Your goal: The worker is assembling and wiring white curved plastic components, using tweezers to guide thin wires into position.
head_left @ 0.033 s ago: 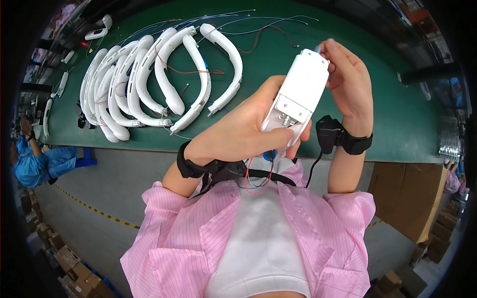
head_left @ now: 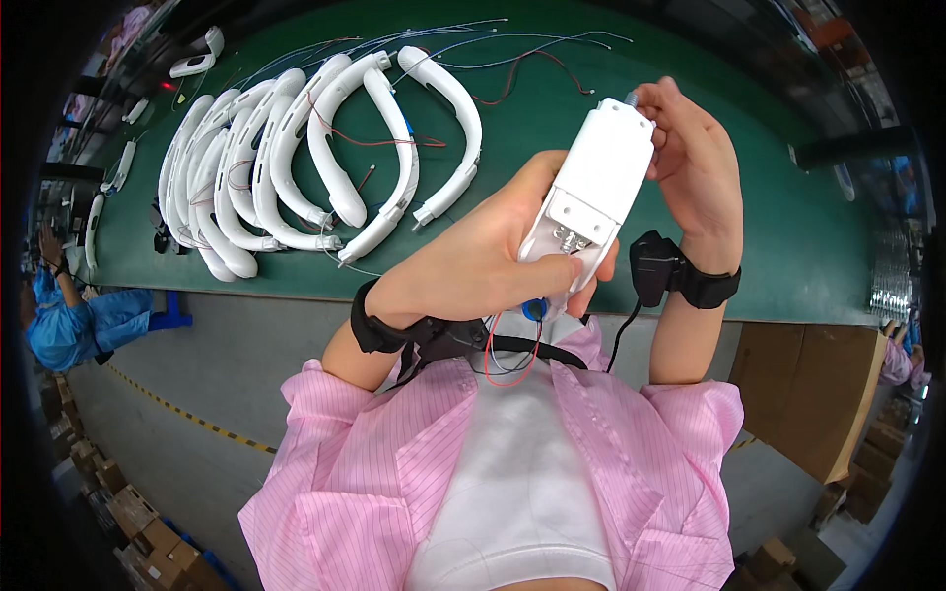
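My left hand is wrapped round a white plastic housing, a long box shape held tilted over the table's near edge. The thumb presses its lower end, beside small metal parts in an opening. A blue round part with red, white and dark wires hangs below. At the housing's far right corner, my right hand is closed, thumb and forefinger pinching a small grey peg-like piece. What the other right fingers touch is partly hidden.
Several white curved neckband-like shells lie in a row at left on the green table. Thin wires stretch behind them. A cardboard box stands below the table's right side. A person in blue sits at far left.
My right hand has shifted very slightly at the housing's corner, its fingers turning a little round the grey piece. The left hand and the housing stay almost still.
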A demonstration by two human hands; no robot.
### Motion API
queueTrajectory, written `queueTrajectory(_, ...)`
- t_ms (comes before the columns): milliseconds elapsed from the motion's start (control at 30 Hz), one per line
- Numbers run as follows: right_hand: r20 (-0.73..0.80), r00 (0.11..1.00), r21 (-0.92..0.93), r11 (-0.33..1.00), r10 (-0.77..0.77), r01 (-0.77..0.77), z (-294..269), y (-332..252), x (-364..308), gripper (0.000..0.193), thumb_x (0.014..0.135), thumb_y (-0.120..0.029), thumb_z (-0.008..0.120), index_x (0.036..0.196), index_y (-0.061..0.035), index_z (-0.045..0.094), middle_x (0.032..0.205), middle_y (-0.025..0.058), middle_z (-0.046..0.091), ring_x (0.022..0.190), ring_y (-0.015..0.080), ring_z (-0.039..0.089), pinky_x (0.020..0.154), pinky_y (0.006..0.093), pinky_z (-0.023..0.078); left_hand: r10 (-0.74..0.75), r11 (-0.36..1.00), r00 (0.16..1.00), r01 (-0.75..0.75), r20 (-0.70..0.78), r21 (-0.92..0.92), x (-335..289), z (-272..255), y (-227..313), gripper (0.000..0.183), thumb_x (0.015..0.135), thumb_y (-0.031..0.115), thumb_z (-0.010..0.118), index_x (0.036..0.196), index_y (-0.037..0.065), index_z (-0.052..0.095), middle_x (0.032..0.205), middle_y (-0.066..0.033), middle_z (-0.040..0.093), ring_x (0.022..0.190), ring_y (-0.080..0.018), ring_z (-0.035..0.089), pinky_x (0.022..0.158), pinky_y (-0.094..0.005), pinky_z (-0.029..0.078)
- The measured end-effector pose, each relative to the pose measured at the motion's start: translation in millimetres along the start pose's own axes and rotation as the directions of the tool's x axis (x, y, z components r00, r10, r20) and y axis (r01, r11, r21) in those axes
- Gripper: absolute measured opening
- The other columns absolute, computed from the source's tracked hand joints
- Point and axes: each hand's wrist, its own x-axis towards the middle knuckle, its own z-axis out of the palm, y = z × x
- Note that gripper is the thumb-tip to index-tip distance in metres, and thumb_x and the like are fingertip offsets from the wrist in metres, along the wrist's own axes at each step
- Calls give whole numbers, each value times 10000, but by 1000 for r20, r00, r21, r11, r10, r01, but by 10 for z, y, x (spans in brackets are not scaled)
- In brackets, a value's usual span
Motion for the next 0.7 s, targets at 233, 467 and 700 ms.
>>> queueTrajectory(233, 30, 998, -149, 987, 57, -51, -99, 30, -34, 262, 855, -283, 591, 806, -27, 614, 642, 6, 552, 526, 58, 471, 462, 184, 332, 29, 1000, 999, -29, -17, 4, 19, -11, -29, 578, 806, 22, 510, 1298, -8, 208, 820, -121, 542, 632, -153, 560, 576, -288, 467)
queueTrajectory(467, -135, 987, -104, 992, -91, 77, -273, 129, 225, 263, 862, -275, 585, 832, -14, 583, 671, -7, 527, 565, 58, 480, 461, 185, 338, -4, 999, 1000, 3, -22, -43, 5, -17, -10, 560, 797, 46, 542, 1272, -16, 252, 827, -115, 545, 620, -145, 560, 568, -278, 461)
queueTrajectory(700, -294, 940, -265, 960, -174, 94, -610, 255, 566, 248, 867, -249, 578, 866, -1, 593, 742, 17, 561, 619, 78, 513, 502, 206, 380, -57, 998, 998, 57, -31, 3, 7, -7, 11, 501, 792, 46, 553, 1230, -19, 319, 834, -114, 540, 615, -150, 562, 564, -287, 470)
